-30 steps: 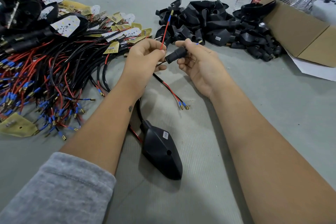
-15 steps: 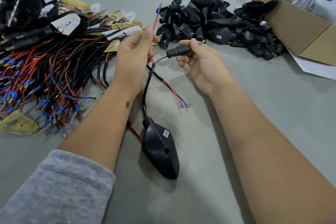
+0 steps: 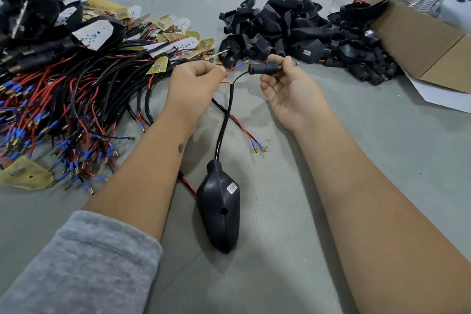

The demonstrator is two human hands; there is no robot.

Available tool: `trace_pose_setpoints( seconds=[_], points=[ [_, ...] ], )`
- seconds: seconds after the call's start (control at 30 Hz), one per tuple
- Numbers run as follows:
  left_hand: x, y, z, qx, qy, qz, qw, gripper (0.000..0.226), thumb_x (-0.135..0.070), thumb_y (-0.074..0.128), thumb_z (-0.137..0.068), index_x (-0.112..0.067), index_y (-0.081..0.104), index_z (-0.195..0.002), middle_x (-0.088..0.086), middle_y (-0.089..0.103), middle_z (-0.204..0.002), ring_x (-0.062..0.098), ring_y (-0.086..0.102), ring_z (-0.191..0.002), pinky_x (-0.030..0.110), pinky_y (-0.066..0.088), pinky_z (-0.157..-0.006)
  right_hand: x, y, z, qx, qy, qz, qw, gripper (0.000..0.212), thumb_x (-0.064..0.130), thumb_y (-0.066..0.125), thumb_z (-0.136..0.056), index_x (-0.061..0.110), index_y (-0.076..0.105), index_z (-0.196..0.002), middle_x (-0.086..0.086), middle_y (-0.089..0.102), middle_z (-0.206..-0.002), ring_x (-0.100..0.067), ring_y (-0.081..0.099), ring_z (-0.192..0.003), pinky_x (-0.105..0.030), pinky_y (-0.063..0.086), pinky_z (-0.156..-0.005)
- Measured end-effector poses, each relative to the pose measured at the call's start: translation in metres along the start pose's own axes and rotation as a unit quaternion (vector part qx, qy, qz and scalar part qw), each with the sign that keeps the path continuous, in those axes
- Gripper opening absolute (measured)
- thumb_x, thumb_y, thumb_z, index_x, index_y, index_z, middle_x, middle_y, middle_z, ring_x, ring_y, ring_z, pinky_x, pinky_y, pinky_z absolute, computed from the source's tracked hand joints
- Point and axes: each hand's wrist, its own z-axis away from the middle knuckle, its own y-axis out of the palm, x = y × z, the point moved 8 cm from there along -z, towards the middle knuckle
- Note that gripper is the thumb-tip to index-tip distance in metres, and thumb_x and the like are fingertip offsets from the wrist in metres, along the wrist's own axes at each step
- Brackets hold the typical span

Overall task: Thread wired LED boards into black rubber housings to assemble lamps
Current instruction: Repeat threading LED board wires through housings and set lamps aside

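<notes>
Fingers (image 3: 221, 70) of left hand (image 3: 195, 86) pinch thin red wire (image 3: 232, 69), right hand (image 3: 289, 89) grips small black cylindrical sleeve (image 3: 265, 67); wire's brass tip could snag at sleeve mouth.

A grey table (image 3: 382, 160) carries wired boards (image 3: 63, 99) at its left edge, loose housings (image 3: 300, 33) at the far edge, a carton (image 3: 428, 43) at the far right, one housing (image 3: 220, 209) near the front.
</notes>
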Motion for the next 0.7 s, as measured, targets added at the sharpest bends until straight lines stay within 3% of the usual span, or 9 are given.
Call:
trace_pose_setpoints(
  seconds=[0.1, 0.23, 0.3, 0.4, 0.7],
  points=[
    [-0.0008, 0.0037, 0.0002, 0.007, 0.009, -0.021, 1.000, 0.021, -0.014, 0.064, -0.087, -0.020, 0.068, -0.067, 0.004, 0.062, -0.075, 0.006, 0.050, -0.067, 0.008, 0.041, -0.061, -0.0009, -0.0025, -0.0001, -0.014, 0.008, -0.010, 1.000, 0.036, 0.021, 0.033, -0.107, 0.010, 0.063, -0.092, -0.004, 0.057, -0.083, -0.011, 0.056, -0.060, -0.018, 0.053, -0.059],
    [0.0002, 0.0060, 0.0000, 0.016, 0.015, -0.056, 0.998, 0.021, -0.013, 0.064, -0.086, -0.018, 0.068, -0.067, -0.017, 0.050, -0.047, -0.003, 0.041, -0.045, 0.004, 0.034, -0.050, -0.0005, -0.0030, 0.0007, -0.019, 0.011, -0.008, 1.000, 0.036, 0.022, 0.033, -0.107, 0.010, 0.064, -0.092, -0.004, 0.057, -0.081, -0.010, 0.055, -0.059, -0.018, 0.052, -0.060],
    [0.0014, 0.0058, -0.0002, 0.013, 0.017, -0.070, 0.997, 0.017, -0.013, 0.064, -0.086, -0.014, 0.069, -0.069, -0.019, 0.044, -0.040, -0.003, 0.039, -0.041, 0.004, 0.032, -0.047, -0.0001, -0.0030, 0.0010, -0.020, 0.010, -0.003, 1.000, 0.036, 0.022, 0.034, -0.107, 0.010, 0.064, -0.091, -0.003, 0.060, -0.077, -0.010, 0.055, -0.057, -0.019, 0.051, -0.059],
    [0.0014, 0.0048, -0.0007, 0.005, 0.023, -0.076, 0.997, 0.016, -0.013, 0.064, -0.085, -0.009, 0.070, -0.071, -0.018, 0.041, -0.037, -0.001, 0.037, -0.039, 0.003, 0.030, -0.046, 0.0002, -0.0022, 0.0010, -0.015, 0.010, -0.001, 1.000, 0.036, 0.022, 0.035, -0.107, 0.009, 0.064, -0.090, -0.002, 0.062, -0.071, -0.009, 0.055, -0.055, -0.019, 0.051, -0.057],
    [0.0042, 0.0034, -0.0031, -0.006, 0.012, -0.093, 0.996, 0.021, -0.018, 0.065, -0.083, -0.022, 0.068, -0.063, -0.016, 0.042, -0.037, 0.001, 0.036, -0.039, 0.010, 0.030, -0.042, -0.0002, -0.0012, 0.0004, 0.003, 0.009, -0.003, 1.000, 0.036, 0.022, 0.036, -0.107, 0.009, 0.065, -0.089, 0.000, 0.064, -0.066, -0.010, 0.056, -0.056, -0.020, 0.051, -0.059]
  ],
)
